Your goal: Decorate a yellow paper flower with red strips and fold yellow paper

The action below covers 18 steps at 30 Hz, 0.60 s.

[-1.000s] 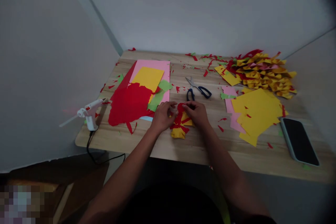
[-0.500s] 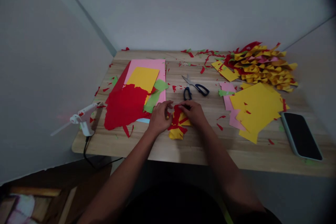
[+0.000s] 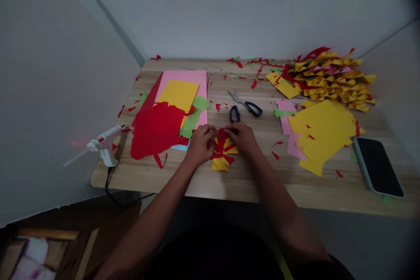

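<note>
while the fingers of the right hand [image 3: 243, 138] pinched a red paper strip [image 3: 222, 132], those of the left hand [image 3: 200, 145] had drawn closer, their grip unclear, flanking the yellow-and-red paper piece [image 3: 220, 164] on the bench [image 3: 203, 182] near the scissors [image 3: 235, 114].

Hands [image 3: 201, 145] on red-yellow paper piece [image 3: 220, 164], scissors [image 3: 243, 104]

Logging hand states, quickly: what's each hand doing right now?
Left hand: curled beside the red-yellow paper piece; grip unclear.
Right hand: fingers closed on its red top.
</note>
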Each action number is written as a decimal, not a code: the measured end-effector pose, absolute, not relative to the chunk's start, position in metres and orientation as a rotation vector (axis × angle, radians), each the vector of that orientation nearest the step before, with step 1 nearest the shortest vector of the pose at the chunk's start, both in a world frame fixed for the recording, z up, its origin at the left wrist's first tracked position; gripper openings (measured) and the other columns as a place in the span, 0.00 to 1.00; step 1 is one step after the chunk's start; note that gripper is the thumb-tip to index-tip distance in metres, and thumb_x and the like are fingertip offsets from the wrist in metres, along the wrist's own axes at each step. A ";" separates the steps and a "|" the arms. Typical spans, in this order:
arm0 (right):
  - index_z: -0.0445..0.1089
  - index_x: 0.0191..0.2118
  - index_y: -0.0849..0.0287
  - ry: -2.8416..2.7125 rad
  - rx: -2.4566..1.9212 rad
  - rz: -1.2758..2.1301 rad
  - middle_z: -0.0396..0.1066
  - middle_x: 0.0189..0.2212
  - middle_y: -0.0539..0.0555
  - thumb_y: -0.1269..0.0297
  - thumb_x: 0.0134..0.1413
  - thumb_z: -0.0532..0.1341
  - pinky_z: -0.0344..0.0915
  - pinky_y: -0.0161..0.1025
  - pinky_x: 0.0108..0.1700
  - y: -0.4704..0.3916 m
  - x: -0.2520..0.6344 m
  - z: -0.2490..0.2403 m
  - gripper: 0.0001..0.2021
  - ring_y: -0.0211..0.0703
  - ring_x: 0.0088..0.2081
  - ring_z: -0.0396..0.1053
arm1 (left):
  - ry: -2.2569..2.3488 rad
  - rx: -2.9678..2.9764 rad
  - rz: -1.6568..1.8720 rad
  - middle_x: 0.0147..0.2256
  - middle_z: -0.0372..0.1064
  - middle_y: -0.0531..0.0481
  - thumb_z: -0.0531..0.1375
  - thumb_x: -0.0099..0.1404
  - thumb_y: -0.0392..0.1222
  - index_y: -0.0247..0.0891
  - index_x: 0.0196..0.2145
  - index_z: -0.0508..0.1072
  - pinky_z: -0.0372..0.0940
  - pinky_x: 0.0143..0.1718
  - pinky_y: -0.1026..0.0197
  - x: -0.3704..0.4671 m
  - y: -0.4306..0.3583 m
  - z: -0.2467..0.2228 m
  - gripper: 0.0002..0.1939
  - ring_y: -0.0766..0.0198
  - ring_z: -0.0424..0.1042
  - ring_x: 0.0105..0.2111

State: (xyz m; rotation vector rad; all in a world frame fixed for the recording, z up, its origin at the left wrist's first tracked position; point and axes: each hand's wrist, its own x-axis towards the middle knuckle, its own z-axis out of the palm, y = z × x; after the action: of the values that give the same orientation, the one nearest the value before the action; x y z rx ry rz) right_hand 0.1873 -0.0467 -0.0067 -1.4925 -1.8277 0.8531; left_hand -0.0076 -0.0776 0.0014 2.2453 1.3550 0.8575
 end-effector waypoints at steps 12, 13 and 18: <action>0.75 0.45 0.60 -1.634 -1.484 0.740 0.76 0.36 0.57 0.58 0.58 0.60 0.67 0.41 0.44 -0.049 0.189 -0.013 0.14 0.46 0.38 0.71 | 1.394 2.396 0.738 0.47 0.72 0.44 0.56 0.64 0.31 0.41 0.45 0.77 0.65 0.49 0.51 -0.003 -0.077 -0.001 0.16 0.54 0.68 0.47; 0.74 0.44 0.60 -1.617 -1.493 0.732 0.76 0.35 0.57 0.58 0.58 0.59 0.67 0.41 0.43 -0.049 0.189 -0.013 0.14 0.46 0.37 0.71 | 1.400 2.382 0.758 0.47 0.72 0.43 0.55 0.64 0.32 0.40 0.46 0.76 0.65 0.49 0.51 -0.003 -0.076 -0.001 0.15 0.54 0.68 0.46; 0.74 0.42 0.59 -1.611 -1.511 0.717 0.76 0.35 0.56 0.58 0.59 0.56 0.66 0.41 0.44 -0.047 0.189 -0.012 0.13 0.45 0.37 0.71 | 1.356 2.400 0.742 0.47 0.72 0.46 0.56 0.60 0.28 0.43 0.41 0.77 0.63 0.48 0.51 -0.004 -0.077 -0.002 0.16 0.54 0.67 0.46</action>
State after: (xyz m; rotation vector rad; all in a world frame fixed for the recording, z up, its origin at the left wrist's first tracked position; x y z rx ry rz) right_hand 0.1885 -0.0469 -0.0116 -1.5114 -1.6110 0.7168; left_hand -0.0040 -0.0766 -0.0021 2.3998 1.3556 0.7421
